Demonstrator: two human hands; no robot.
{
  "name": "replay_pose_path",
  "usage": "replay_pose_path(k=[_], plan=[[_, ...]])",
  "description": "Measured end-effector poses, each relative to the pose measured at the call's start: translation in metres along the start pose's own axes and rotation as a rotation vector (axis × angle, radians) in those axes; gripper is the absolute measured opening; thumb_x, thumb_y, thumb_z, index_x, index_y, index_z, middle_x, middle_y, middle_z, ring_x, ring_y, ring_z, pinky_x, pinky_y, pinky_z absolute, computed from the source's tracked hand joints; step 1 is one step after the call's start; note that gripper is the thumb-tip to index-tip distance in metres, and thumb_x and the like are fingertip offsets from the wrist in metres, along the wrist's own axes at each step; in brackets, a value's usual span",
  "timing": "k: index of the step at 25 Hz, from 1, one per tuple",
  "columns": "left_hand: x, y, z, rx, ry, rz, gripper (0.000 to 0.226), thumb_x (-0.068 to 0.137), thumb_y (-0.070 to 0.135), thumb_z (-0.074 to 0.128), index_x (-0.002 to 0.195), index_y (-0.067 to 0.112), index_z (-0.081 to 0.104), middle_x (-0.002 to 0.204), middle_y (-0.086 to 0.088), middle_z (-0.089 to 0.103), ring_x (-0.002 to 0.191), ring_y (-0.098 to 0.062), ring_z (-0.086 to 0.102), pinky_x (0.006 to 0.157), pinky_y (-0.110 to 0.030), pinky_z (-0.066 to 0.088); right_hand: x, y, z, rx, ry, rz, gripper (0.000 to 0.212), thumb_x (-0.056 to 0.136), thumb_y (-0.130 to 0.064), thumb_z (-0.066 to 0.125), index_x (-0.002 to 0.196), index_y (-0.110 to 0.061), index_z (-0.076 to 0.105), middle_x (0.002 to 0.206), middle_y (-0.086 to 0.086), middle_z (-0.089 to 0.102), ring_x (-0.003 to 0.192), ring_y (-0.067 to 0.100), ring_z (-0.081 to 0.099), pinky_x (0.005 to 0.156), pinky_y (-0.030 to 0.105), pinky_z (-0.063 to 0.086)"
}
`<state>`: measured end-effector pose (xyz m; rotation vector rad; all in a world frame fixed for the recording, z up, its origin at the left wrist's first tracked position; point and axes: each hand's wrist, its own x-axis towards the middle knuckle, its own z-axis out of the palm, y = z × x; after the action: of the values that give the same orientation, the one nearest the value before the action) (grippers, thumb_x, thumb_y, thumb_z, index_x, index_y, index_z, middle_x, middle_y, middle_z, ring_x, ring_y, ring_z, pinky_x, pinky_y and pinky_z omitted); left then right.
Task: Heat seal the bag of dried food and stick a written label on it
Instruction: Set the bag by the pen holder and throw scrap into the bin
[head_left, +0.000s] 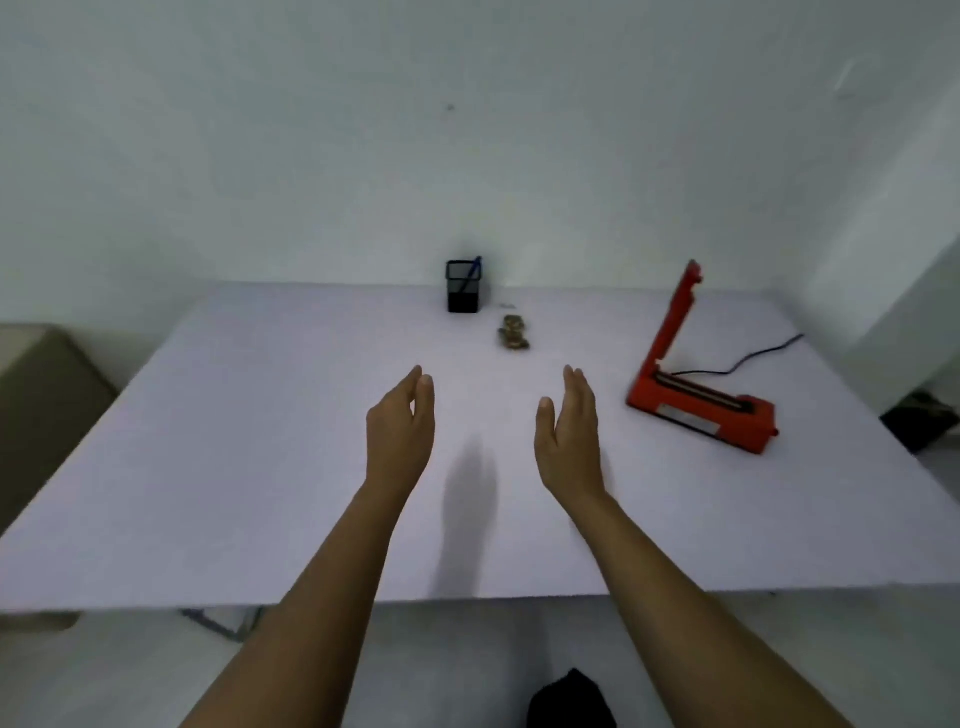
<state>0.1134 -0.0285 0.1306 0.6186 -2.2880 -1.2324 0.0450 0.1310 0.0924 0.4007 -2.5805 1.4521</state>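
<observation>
Head view: both hands up over the white table (208, 441), palms facing each other, fingers straight, nothing held. Left hand (402, 431) and right hand (569, 436) sit side by side, a clear gap between them, neither touching the tabletop as far as I can tell.

Bag of dried food (513, 332) lies flat at roughly 12 o'clock from the gap between the hands, a touch toward 1 o'clock, so right hand is the nearer one by a little. Bag is small and blurry (long axis looks near-to-far, not sure). Apart from both hands, nothing between.

Pen holder (464, 287) with a blue pen (475, 270) stands just beyond the bag at 11 o'clock of it. Red heat sealer (696, 374) at 2 o'clock from right hand, lever raised, jaw open, cord (748, 358) trailing right. No label visible.

Judgement: nothing started; next is a forward reach, right hand likely
</observation>
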Motion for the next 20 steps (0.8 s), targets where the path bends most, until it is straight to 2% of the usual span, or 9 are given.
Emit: replay_pose_path(k=[3,5,6,8,10,12,16,18,20], plan=[[0.024,0.036,0.094,-0.024,-0.111,0.017,0.044,0.101,0.032,0.035,0.125,0.003,0.057,0.125,-0.012,0.062,0.118,-0.025,0.055,0.097,-0.028,0.04,0.036,0.071,-0.057,-0.023,0.151,0.135,0.052,0.098,-0.023,0.037,0.145,-0.009,0.019,0.154,0.009,0.019,0.142,0.02,0.015,0.11,0.022,0.01],[0.042,0.06,0.158,-0.032,-0.2,0.017,0.041,0.101,0.032,0.033,0.091,0.007,0.064,0.089,-0.012,0.069,0.085,-0.023,0.063,0.078,-0.038,0.045,0.065,0.121,-0.092,-0.051,0.252,0.225,0.053,0.098,-0.022,0.039,0.144,-0.005,0.021,0.153,0.014,0.022,0.141,0.025,0.019,0.11,0.025,0.015],[0.051,0.071,0.187,-0.027,-0.239,0.001,0.04,0.101,0.033,0.032,0.074,0.017,0.056,0.07,-0.003,0.061,0.068,-0.015,0.056,0.07,-0.035,0.04,0.08,0.146,-0.109,-0.062,0.301,0.278,0.053,0.097,-0.02,0.04,0.144,-0.003,0.023,0.151,0.017,0.025,0.14,0.028,0.022,0.111,0.029,0.019],[0.069,0.083,0.237,-0.024,-0.285,-0.055,0.036,0.102,0.034,0.03,0.069,0.026,0.042,0.063,0.006,0.046,0.064,-0.011,0.044,0.07,-0.029,0.034,0.103,0.19,-0.136,-0.099,0.366,0.384,0.05,0.096,-0.016,0.042,0.141,0.0,0.028,0.145,0.022,0.033,0.135,0.034,0.031,0.112,0.039,0.027],[0.085,0.083,0.273,-0.006,-0.309,-0.115,0.034,0.101,0.034,0.029,0.075,0.019,0.044,0.068,0.003,0.046,0.073,-0.017,0.043,0.073,-0.031,0.035,0.113,0.224,-0.153,-0.154,0.358,0.463,0.05,0.095,-0.016,0.042,0.14,0.001,0.027,0.143,0.024,0.035,0.132,0.037,0.033,0.111,0.046,0.03],[0.1,0.078,0.305,0.025,-0.363,-0.172,0.033,0.101,0.034,0.028,0.079,0.015,0.045,0.077,-0.005,0.049,0.077,-0.021,0.044,0.074,-0.033,0.036,0.118,0.248,-0.159,-0.199,0.319,0.568,0.056,0.097,-0.018,0.04,0.144,0.002,0.018,0.15,0.023,0.023,0.139,0.035,0.022,0.114,0.043,0.02],[0.118,0.063,0.347,0.025,-0.5,-0.31,0.039,0.1,0.04,0.028,0.065,0.028,0.039,0.079,-0.001,0.052,0.087,-0.022,0.049,0.081,-0.031,0.036,0.117,0.277,-0.149,-0.184,0.298,0.688,0.058,0.098,-0.019,0.038,0.145,0.001,0.01,0.153,0.022,0.015,0.142,0.032,0.015,0.115,0.038,0.015],[0.124,0.055,0.36,-0.044,-0.597,-0.37,0.039,0.097,0.05,0.029,0.086,0.028,0.059,0.101,-0.003,0.061,0.105,-0.022,0.054,0.094,-0.034,0.039,0.118,0.28,-0.144,-0.136,0.317,0.699,0.056,0.098,-0.015,0.038,0.145,-0.001,0.012,0.151,0.021,0.023,0.14,0.032,0.023,0.114,0.039,0.021],[0.127,0.05,0.372,-0.091,-0.729,-0.385,0.062,0.09,0.065,0.028,0.125,0.023,0.057,0.133,-0.003,0.054,0.123,-0.024,0.048,0.107,-0.043,0.036,0.12,0.283,-0.141,-0.079,0.338,0.718,0.055,0.097,-0.01,0.038,0.146,-0.003,0.012,0.15,0.018,0.027,0.138,0.03,0.029,0.113,0.038,0.025]])
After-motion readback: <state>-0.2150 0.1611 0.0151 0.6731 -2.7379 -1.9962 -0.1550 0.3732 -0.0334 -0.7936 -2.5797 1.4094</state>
